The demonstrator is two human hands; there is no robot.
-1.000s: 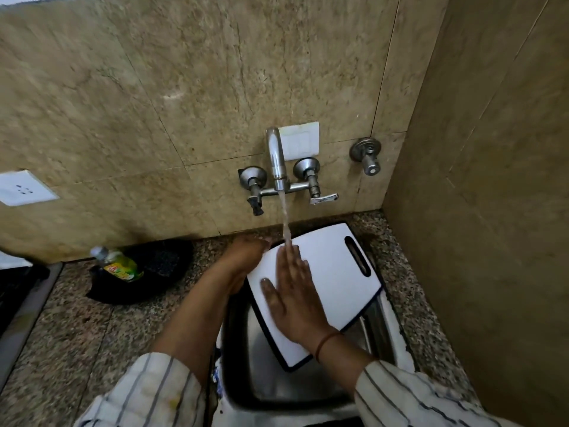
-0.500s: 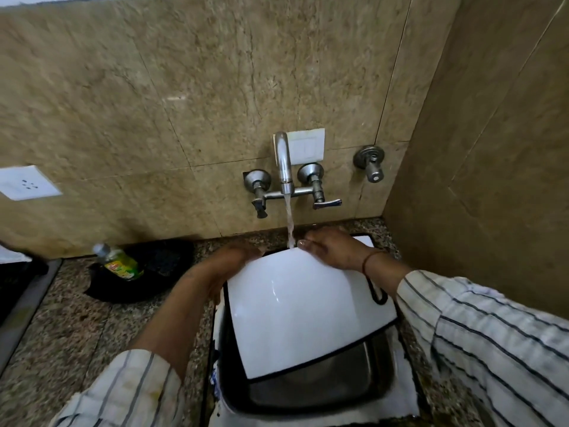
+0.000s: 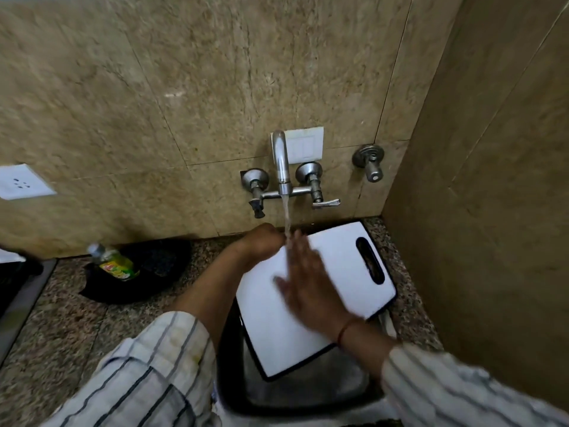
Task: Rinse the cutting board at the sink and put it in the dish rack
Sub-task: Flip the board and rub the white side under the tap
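Head view: the cutting board (image 3: 338,260) leans over the sink (image 3: 234,380) under the tap (image 3: 283,161), which is running. The left hand (image 3: 261,245) grips its far corner, fingers curled on the edge. The right hand (image 3: 308,288) lies flat on its face, fingers straight. The rinse will likely go best if the palm sweeps every part while the board stays tilted to drain.

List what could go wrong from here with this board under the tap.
1. The wet cutting board sits tilted over the sink, gripped only at one corner by the left hand; the flat right hand pressing on it might make it slip.
2. The water stream hits near the board's top edge, so spray could reach the switch plate behind the faucet.
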